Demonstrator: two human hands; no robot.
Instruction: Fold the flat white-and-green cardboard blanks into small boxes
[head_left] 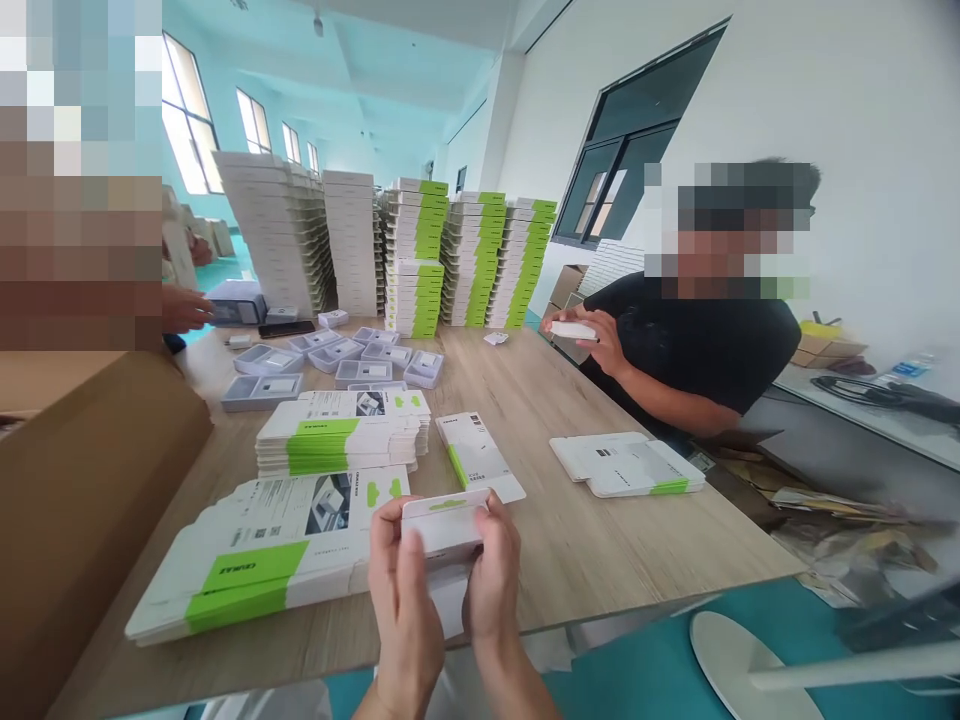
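Held low at 6 o'clock: a small white carton (442, 525) with a green strip, pinched between left hand (401, 590) and right hand (495, 570). Grip closed on both sides, fingers wrapped around the carton's edges, a white flap (452, 600) hanging below. Just beside the left hand at 8 o'clock, on a light wood-grain table (637, 530): a flat stack of unfolded white-and-green cartons (255, 555). Toward 11 o'clock, a second flat stack (337, 435); beyond it, grey moulded trays (262, 392), each with a white insert in its recess, contents too small to make out. At 12 o'clock, tall columns of white boxes with green bands (472, 260). Near 1 o'clock, a single flat carton (476, 455); at 2 o'clock, a partly folded carton (626, 465). Farther out at 2 o'clock, a co-worker's hand (581, 340) around a white box (574, 330). At 9 o'clock, a large brown cardboard box (90, 500), contents hidden. Toward 10 o'clock, another person's hand (187, 310) near a dark phone (285, 329).
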